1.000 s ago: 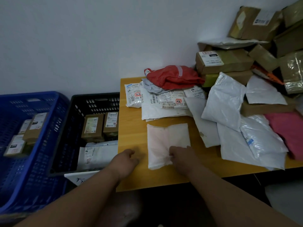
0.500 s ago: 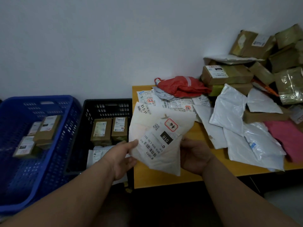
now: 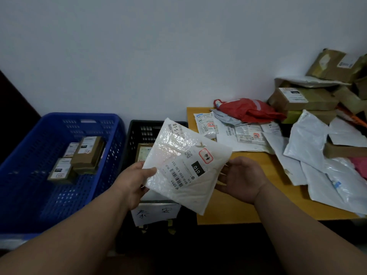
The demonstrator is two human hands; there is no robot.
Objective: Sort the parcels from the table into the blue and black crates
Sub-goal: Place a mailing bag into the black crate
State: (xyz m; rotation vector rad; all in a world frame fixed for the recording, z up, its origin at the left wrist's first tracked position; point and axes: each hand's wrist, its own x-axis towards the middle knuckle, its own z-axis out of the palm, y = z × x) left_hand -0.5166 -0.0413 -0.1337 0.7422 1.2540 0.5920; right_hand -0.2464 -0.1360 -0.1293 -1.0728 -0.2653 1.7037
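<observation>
A white bubble mailer (image 3: 184,165) with a shipping label faces me, held up over the black crate (image 3: 137,132). My left hand (image 3: 135,179) pinches its left edge, thumb on top. My right hand (image 3: 241,179) is palm-up at the mailer's right edge, fingers loosely spread, apparently not gripping it. The blue crate (image 3: 49,135) at the left holds several small brown boxes (image 3: 87,153). The black crate also holds a brown box (image 3: 142,151), mostly hidden by the mailer.
The yellow table (image 3: 238,211) at right carries white poly mailers (image 3: 305,147), labelled packets (image 3: 206,126), a red bag (image 3: 248,110) and stacked cardboard boxes (image 3: 301,98) against the wall. A handwritten paper sign (image 3: 155,213) hangs on the black crate's front.
The mailer was lifted off the table, flipped label side up, and carried left over the black crate. My left hand took hold of it; my right hand has let go.
</observation>
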